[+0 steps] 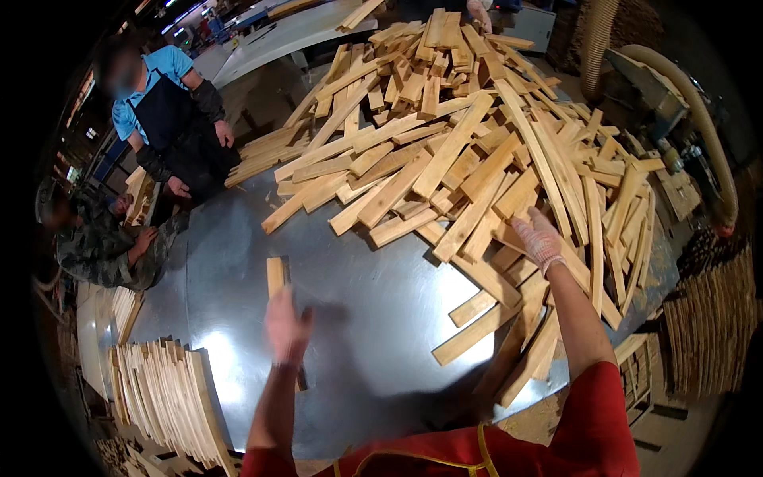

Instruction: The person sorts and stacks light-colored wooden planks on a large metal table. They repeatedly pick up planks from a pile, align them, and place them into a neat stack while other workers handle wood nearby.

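Sorting wooden slats at a metal table (358, 334).

My left hand (286, 330), blurred, grips one slat (276, 277) that sticks up past the fingertips; how the fingers close I cannot tell. My gloved right hand (539, 238) lies fingers together on the big pile (477, 151). A neat stack (163, 397) stands left of my left hand; I judge most remains unsorted.

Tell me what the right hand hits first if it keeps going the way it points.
The right hand points up and left into the heap of wooden slats; it would likely meet the slats just past its fingertips, though depth is unclear.
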